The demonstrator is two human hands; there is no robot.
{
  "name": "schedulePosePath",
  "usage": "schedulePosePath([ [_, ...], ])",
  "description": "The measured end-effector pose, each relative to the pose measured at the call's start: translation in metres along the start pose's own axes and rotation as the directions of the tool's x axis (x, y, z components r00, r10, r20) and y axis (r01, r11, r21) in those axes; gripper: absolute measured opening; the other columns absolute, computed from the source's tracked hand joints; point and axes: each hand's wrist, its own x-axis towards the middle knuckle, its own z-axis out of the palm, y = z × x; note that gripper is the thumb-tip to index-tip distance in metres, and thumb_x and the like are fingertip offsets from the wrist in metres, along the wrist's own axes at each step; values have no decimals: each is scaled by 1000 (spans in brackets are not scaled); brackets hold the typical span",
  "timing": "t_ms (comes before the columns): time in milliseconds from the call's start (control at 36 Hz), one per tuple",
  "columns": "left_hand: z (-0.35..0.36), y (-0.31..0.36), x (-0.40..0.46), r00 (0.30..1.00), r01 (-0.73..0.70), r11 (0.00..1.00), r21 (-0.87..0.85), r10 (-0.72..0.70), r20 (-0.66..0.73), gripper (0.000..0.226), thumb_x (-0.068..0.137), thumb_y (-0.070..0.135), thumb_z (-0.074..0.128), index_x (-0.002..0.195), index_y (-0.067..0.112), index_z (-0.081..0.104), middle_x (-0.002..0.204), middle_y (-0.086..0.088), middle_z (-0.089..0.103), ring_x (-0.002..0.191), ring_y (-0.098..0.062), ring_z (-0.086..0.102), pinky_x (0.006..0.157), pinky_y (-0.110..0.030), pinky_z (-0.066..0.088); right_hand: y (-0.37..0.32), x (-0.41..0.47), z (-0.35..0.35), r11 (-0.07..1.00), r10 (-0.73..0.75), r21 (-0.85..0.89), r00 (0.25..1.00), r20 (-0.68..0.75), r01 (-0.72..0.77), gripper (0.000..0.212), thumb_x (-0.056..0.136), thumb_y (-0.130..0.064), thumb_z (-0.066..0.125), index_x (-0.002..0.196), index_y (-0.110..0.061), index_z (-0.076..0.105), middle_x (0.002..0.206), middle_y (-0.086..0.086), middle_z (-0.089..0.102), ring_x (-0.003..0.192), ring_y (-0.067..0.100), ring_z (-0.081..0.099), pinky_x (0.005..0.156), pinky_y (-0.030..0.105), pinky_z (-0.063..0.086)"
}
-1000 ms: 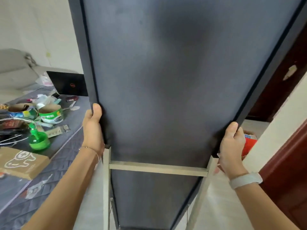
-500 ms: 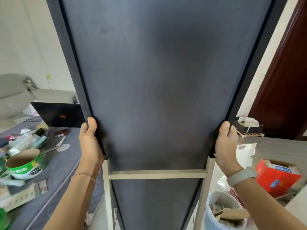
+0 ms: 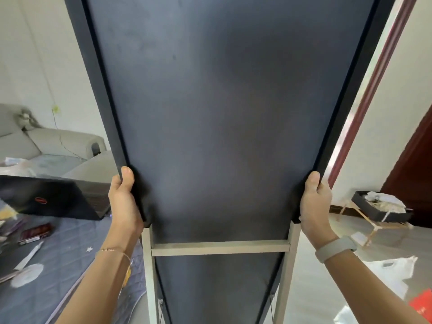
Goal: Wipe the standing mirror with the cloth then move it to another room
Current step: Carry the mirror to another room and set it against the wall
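The standing mirror (image 3: 219, 108) fills the middle of the head view, with its dark back panel facing me. Its pale stand frame (image 3: 219, 247) shows below, with a crossbar between two legs. My left hand (image 3: 125, 202) grips the mirror's left edge with the thumb over the frame. On the other side, my right hand (image 3: 314, 204) holds the right edge at about the same height. The mirror's glass side is hidden. No cloth is visible.
A bed with a grey quilted cover (image 3: 70, 265) lies at the left, carrying a black laptop (image 3: 49, 199) and small items. Behind it stands a grey sofa (image 3: 53, 141). At the right are a dark red door frame (image 3: 374, 90), a black tray on a low stand (image 3: 381, 209), and a white plastic bag (image 3: 392, 270) on the floor.
The mirror has been carried forward with both hands still on its edges. The cluttered bed slid back to the left, and the doorway and floor on the right came into view.
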Motion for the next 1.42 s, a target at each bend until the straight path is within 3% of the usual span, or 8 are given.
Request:
schedulePosePath([
  [167, 39, -51, 99, 998, 25, 1000, -2, -25, -55, 26, 95, 28, 44, 69, 22, 43, 77, 7, 57, 74, -10, 52, 73, -28, 44, 26, 93, 82, 1000, 11, -12, 1000, 3, -11, 40, 99, -30, 27, 105, 4, 47, 93, 20, 47, 87, 33, 45, 96, 49, 40],
  [306, 70, -89, 185, 997, 22, 1000, -2, -22, -79, 27, 95, 28, 42, 69, 22, 43, 56, 19, 61, 63, -4, 54, 65, -25, 46, 48, 164, 152, 1000, -17, -3, 1000, 26, 17, 27, 100, -25, 27, 86, -11, 46, 74, -1, 42, 68, 10, 41, 73, 29, 36],
  [556, 98, -177, 366, 997, 69, 997, 27, -68, -47, 24, 93, 33, 46, 70, 25, 44, 81, 5, 54, 84, -16, 50, 88, -39, 39, 102, 291, 297, 996, -52, -68, 999, -16, 51, 37, 100, -20, 30, 63, -20, 32, 64, -2, 32, 59, 9, 31, 46, 4, 32],
  [806, 158, -244, 523, 994, 107, 994, 33, -105, -39, 22, 95, 30, 44, 74, 24, 47, 85, 8, 59, 83, -10, 56, 90, -36, 43, 143, 411, 419, 998, -23, -65, 1000, 13, 24, 34, 100, -23, 28, 67, -24, 34, 66, -5, 34, 61, 8, 34, 57, 17, 33],
  [889, 181, -272, 571, 994, 98, 994, 53, -94, -57, 23, 95, 30, 43, 74, 23, 48, 84, 10, 60, 77, -5, 57, 80, -27, 48, 160, 456, 455, 998, -13, -66, 1000, 7, 14, 34, 100, -22, 29, 66, -24, 34, 66, -5, 34, 60, 8, 34, 51, 9, 36],
  [972, 204, -303, 617, 994, 79, 995, 63, -74, -79, 21, 96, 30, 42, 76, 23, 49, 83, 11, 60, 70, 1, 59, 68, -20, 49, 185, 504, 489, 998, 12, -56, 999, 40, -10, 33, 99, -27, 30, 67, -26, 35, 66, -5, 35, 59, 11, 36, 54, 22, 35],
  [1194, 254, -390, 735, 990, 89, 996, 26, -86, -116, 19, 95, 29, 42, 79, 24, 52, 84, 11, 61, 75, -4, 58, 69, -21, 49, 243, 621, 582, 997, 44, -62, 997, 70, -40, 35, 100, -22, 29, 65, -23, 33, 66, -5, 34, 59, 8, 34, 52, 14, 34],
  [1417, 282, -455, 843, 985, 127, 991, 35, -121, -127, 20, 95, 30, 42, 81, 27, 56, 81, 16, 65, 79, -4, 60, 74, -23, 50, 298, 712, 664, 989, -3, -147, 995, 102, 18, 34, 99, -21, 31, 66, -23, 33, 66, -2, 32, 60, 15, 31, 59, 31, 29],
])
